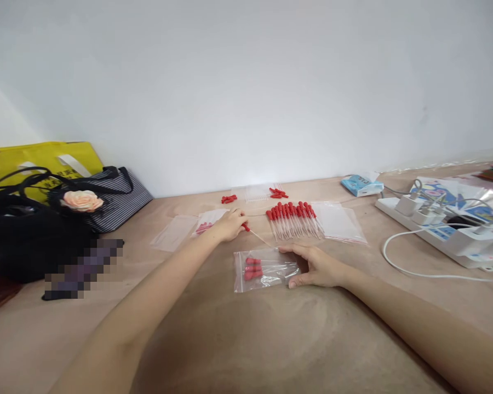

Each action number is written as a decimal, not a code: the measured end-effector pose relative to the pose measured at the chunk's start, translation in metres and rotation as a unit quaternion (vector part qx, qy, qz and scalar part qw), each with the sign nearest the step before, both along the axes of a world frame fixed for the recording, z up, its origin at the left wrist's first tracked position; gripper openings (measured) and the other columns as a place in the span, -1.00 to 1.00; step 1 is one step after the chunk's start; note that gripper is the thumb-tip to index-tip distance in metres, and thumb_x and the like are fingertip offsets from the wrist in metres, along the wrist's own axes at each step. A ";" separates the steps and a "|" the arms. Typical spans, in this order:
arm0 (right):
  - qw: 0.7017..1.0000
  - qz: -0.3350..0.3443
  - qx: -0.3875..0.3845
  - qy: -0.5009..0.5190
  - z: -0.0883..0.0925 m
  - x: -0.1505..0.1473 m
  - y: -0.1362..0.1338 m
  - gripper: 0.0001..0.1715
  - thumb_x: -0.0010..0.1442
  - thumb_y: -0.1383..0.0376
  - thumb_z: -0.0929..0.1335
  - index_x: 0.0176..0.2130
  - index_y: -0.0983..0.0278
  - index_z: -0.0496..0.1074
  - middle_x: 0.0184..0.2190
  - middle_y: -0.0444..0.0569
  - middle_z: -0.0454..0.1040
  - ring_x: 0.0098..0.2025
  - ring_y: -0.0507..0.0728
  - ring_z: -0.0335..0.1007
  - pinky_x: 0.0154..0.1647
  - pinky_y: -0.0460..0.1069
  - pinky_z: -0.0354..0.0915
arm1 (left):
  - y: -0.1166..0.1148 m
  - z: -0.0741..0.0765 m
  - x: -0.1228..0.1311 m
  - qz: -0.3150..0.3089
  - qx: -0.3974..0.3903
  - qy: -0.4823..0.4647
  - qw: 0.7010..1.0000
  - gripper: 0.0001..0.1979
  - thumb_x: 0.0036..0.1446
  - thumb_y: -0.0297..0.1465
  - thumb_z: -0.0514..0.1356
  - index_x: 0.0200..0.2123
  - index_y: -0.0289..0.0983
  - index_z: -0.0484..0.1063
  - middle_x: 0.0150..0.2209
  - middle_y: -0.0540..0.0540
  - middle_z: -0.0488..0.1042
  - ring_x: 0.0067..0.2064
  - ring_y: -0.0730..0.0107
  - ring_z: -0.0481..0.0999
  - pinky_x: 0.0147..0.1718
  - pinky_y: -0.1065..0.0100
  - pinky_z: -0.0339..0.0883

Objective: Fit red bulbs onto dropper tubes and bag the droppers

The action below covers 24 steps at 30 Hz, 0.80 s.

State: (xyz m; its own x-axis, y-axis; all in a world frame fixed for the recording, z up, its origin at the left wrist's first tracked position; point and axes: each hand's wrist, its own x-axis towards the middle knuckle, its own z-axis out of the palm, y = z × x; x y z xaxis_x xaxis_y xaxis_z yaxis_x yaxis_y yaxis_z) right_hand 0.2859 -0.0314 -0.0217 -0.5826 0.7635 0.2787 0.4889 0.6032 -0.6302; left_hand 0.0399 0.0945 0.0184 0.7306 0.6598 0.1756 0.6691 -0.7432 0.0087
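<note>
My left hand (231, 225) is closed in a pinch around the red bulb of a dropper (259, 237), whose thin clear tube slants down to the right. Below it lies a clear zip bag (239, 273) with several red-bulbed droppers (253, 268) inside, bulbs to the left. At the bag's right end rests my right hand (318, 266), thumb and fingers spread apart at its edges. Behind, a row of droppers (291, 219) lies side by side, red bulbs away from me. A filled bag (204, 226) lies beside my left hand, partly hidden by it.
Flat clear bags lie at left (173, 232) and right (340, 221). Loose red bulbs (229, 199) and clear tubes (257, 192) sit near the wall. A tissue pack (361, 185) and a power strip (435, 230) with cables are at right, a striped bag (119, 205) at left.
</note>
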 end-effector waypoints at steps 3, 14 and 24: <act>1.000 0.003 0.005 -0.001 0.000 0.000 0.000 -0.15 -0.17 -0.02 0.41 0.05 0.26 0.19 -0.03 0.09 0.30 -0.02 0.22 0.22 -0.02 0.12 0.17 | 0.001 0.002 -0.002 0.000 -0.002 -0.003 1.000 -0.93 0.02 -0.52 0.09 -0.40 -0.30 0.36 -0.32 -0.10 0.36 -0.24 0.29 0.34 -0.24 0.30 0.23; 1.000 -0.003 -0.009 -0.003 0.000 0.001 -0.002 -0.16 -0.16 -0.02 0.40 0.05 0.25 0.19 -0.03 0.09 0.30 -0.02 0.22 0.23 -0.05 0.13 0.20 | -0.105 0.007 -0.104 0.102 0.049 -0.168 0.979 -0.86 0.13 -0.40 -0.03 -0.30 -0.21 0.31 -0.33 -0.02 0.42 -0.29 0.37 0.41 -0.30 0.37 0.26; 1.000 -0.003 -0.007 -0.009 0.000 0.001 -0.001 -0.15 -0.16 -0.02 0.40 0.05 0.29 0.19 -0.01 0.11 0.28 0.00 0.21 0.22 -0.02 0.11 0.18 | -0.119 -0.002 -0.119 0.108 0.033 -0.166 0.980 -0.85 0.12 -0.37 -0.01 -0.33 -0.21 0.34 -0.36 -0.02 0.45 -0.32 0.36 0.43 -0.32 0.39 0.27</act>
